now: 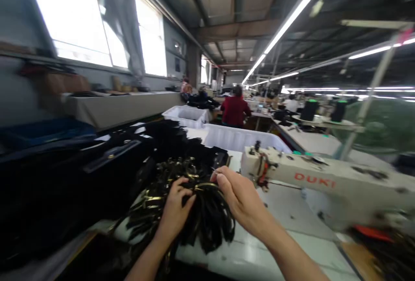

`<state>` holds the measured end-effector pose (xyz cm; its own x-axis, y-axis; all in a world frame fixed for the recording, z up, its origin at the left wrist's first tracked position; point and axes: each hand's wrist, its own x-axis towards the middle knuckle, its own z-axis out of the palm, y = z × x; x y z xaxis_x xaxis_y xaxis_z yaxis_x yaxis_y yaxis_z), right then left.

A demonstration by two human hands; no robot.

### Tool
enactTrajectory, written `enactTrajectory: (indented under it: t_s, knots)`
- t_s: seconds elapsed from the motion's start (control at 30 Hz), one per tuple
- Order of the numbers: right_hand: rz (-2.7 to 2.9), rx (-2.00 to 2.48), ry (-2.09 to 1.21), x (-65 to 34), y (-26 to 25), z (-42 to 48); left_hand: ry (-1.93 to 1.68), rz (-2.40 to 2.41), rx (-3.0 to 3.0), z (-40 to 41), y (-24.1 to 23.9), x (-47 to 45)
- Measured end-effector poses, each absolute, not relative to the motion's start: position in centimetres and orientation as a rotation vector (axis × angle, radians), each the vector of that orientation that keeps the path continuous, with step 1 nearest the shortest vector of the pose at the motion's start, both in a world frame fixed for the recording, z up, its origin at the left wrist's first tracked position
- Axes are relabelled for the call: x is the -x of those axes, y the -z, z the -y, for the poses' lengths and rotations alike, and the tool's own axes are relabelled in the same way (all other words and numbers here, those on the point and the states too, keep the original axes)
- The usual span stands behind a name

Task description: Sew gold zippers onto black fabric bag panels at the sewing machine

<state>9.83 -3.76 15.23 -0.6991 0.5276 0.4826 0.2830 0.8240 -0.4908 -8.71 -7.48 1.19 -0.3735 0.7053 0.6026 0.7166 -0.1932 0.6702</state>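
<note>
A tangled bundle of black zippers with gold teeth [194, 212] lies on the white worktable [285, 212] in front of me. My left hand [175, 212] is closed into the bundle, fingers curled round several strips. My right hand [238, 196] reaches in from the right, its fingers pinched on a strip at the top of the bundle. Behind the bundle sits a pile of black fabric pieces [168, 142].
A white sewing machine marked DUKI [324, 181] stands to the right. White plastic bins [240, 138] sit beyond the pile. Dark fabric stacks [48, 177] fill the left. A person in a red top [234, 110] works farther back. Two black thread cones [309, 110] stand at right.
</note>
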Motion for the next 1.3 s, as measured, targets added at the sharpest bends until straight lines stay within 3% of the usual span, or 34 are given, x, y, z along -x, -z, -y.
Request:
enactTrajectory:
  t_s: [0.13,0.33,0.8,1.03,1.3]
  knots:
    - [2.706,0.472,-0.256,-4.7,-12.5,0.9,1.628,2.044,1.662,9.4,-1.3,10.4]
    - [2.784,0.555,0.084,-4.7,-7.7,-0.6,1.712,2.055,1.691,9.1,-1.4,8.9]
    - [2.79,0.31,0.574,-3.7,-7.1,-0.1,1.755,2.072,1.707,9.2,-0.8,9.6]
    - [2.811,0.259,0.56,-3.7,-6.9,-0.4,1.75,2.062,1.704,8.9,-0.6,9.9]
    - [2.73,0.547,0.189,-3.8,-7.2,-0.5,1.701,2.017,1.695,10.4,-0.7,9.0]
